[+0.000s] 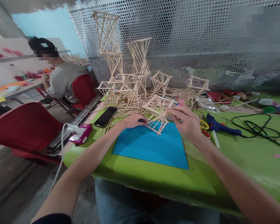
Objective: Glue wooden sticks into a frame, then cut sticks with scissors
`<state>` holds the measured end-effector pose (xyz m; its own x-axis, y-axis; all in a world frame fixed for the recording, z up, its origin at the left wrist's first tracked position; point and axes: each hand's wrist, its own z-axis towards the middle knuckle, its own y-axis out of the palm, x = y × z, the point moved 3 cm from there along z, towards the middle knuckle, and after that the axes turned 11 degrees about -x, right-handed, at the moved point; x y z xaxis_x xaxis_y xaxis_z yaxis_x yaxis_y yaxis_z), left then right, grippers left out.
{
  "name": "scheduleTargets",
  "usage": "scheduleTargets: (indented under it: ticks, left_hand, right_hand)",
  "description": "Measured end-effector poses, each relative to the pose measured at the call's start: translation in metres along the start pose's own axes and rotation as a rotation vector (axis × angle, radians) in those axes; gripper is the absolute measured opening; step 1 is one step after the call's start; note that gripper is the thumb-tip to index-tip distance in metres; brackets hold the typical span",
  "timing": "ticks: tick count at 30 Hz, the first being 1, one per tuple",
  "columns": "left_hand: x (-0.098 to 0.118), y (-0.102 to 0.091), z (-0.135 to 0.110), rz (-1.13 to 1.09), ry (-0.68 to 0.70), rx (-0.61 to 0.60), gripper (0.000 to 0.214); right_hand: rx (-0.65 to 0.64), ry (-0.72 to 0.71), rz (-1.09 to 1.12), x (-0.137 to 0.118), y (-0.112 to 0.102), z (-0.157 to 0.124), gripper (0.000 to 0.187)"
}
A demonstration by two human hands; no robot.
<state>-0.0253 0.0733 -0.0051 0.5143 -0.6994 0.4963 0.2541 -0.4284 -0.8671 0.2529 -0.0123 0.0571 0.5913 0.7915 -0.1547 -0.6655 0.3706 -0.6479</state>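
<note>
A small twisted frame of thin wooden sticks (162, 118) stands tilted over a blue sheet (149, 146) on the green table. My left hand (135, 120) pinches its lower left corner between thumb and fingers. On the other side, my right hand (188, 121) is closed with its fingertips at the frame's right side, near the upper corner. Whether a separate loose stick is between those fingertips cannot be made out. Behind the frame lies a heap of loose sticks (126, 112), with several finished stick towers (109, 34) standing among them.
A blue glue gun (221, 126) with a black cord lies at the right, near yellow-handled scissors (204, 125). At the left are a black phone (105, 116) and a purple power adapter (84, 133). Perforated metal (200, 37) backs the table. A person (65, 77) sits farther left.
</note>
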Motion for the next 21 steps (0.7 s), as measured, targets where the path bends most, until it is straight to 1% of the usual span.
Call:
scheduleTargets:
  ticks: [3,7,10,15,21]
  left_hand:
    - [0.005,0.002,0.002,-0.021,0.043,0.009,0.025]
    - [0.003,0.004,0.003,-0.035,0.045,0.016,0.025]
    - [0.001,0.004,0.004,-0.047,0.038,0.014,0.027]
    - [0.001,0.005,0.005,-0.050,0.018,0.000,0.029]
    - [0.000,0.005,0.006,-0.048,0.019,0.001,0.030]
  right_hand:
    - [0.019,-0.031,-0.014,-0.004,0.004,0.004,0.030]
    - [0.081,-0.067,-0.063,-0.001,0.004,0.005,0.027]
    - [0.096,-0.034,-0.093,0.003,0.003,0.005,0.022]
    - [0.051,0.087,-0.117,0.013,0.000,0.002,0.020]
    - [0.006,0.074,-0.137,0.020,-0.002,0.003,0.019]
